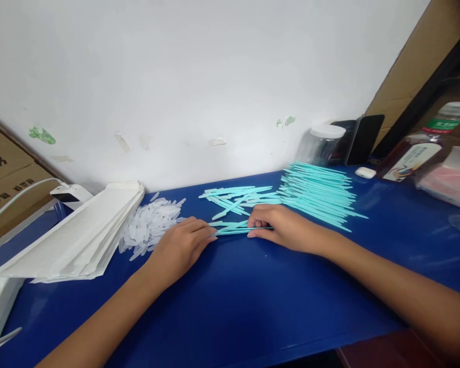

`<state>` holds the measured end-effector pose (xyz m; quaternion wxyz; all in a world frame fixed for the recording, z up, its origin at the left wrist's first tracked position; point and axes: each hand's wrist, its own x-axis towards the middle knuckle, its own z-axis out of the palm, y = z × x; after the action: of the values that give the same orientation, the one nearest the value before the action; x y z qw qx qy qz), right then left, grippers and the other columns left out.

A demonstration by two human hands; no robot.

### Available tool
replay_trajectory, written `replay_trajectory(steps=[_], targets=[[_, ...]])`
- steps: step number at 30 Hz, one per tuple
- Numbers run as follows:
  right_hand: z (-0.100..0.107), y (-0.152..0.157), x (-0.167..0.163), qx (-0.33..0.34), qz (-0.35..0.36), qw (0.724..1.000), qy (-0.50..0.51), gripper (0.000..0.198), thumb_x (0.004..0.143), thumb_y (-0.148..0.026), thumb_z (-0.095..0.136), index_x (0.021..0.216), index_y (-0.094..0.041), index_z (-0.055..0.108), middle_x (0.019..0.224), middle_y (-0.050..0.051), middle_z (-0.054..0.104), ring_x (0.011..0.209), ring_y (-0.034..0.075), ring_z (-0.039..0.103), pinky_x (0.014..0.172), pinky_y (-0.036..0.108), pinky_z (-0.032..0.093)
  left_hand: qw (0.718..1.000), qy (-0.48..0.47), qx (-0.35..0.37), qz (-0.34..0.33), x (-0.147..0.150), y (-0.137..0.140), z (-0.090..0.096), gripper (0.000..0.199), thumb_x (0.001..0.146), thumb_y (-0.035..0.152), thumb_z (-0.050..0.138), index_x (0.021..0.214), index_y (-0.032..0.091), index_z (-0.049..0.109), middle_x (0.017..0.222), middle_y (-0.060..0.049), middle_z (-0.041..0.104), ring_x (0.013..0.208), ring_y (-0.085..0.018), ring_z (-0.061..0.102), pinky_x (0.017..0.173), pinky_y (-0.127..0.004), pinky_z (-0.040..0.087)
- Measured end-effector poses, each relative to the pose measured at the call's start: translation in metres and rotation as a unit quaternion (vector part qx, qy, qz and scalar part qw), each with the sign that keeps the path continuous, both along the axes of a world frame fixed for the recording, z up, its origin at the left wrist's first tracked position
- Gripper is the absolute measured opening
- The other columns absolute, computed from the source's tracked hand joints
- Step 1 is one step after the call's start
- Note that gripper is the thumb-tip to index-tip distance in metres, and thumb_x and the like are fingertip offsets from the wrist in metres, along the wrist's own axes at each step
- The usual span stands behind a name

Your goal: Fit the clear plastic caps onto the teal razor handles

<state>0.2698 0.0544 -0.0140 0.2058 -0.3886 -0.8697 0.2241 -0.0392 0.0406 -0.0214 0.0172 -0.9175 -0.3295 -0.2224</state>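
Note:
My left hand (186,239) has its fingers closed on the left end of a slim turquoise stick (232,231). The stick lies level, low over the blue table. At its other end my right hand (279,225) pinches it between thumb and curled fingers. Just behind it, more turquoise sticks (233,197) lie loosely crossed. A large heap of the same sticks (318,191) lies to the right, mostly side by side. Left of my left hand is a pile of small translucent white pieces (147,225), shaped like narrow sleeves. My fingers hide both tips of the held stick.
White padded envelopes (80,230) are stacked on the left of the blue table (214,312), near a white device (72,195) with a cable. At the back right stand a lidded clear jar (325,143), a dark phone (364,139), an earbud case (365,173) and a bottle (416,153).

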Motion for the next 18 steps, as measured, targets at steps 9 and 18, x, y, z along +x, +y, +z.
replay_trajectory(steps=[9,18], targets=[[-0.003,-0.001,0.002,0.007,0.008,1.000,-0.012,0.015,0.102,-0.037,0.069,0.105,-0.023,0.073,0.101,0.005,0.070,0.082,0.019,0.062,0.069,0.031,0.046,0.989,0.129,0.061,-0.023,-0.001,-0.007,0.010,0.027,0.111,0.018,0.045,0.122,0.016,0.069,0.100,-0.009,0.076,0.089,-0.023,0.071,0.076,-0.037,0.061],[-0.004,-0.002,-0.004,0.106,0.057,0.993,0.004,0.021,0.103,-0.035,0.068,0.116,-0.024,0.081,0.137,0.011,0.071,0.134,0.033,0.057,0.107,0.049,0.052,0.993,0.095,0.057,-0.037,-0.006,0.002,-0.002,0.029,0.109,0.011,0.048,0.134,0.015,0.063,0.116,-0.012,0.077,0.105,-0.024,0.073,0.089,-0.039,0.065]])
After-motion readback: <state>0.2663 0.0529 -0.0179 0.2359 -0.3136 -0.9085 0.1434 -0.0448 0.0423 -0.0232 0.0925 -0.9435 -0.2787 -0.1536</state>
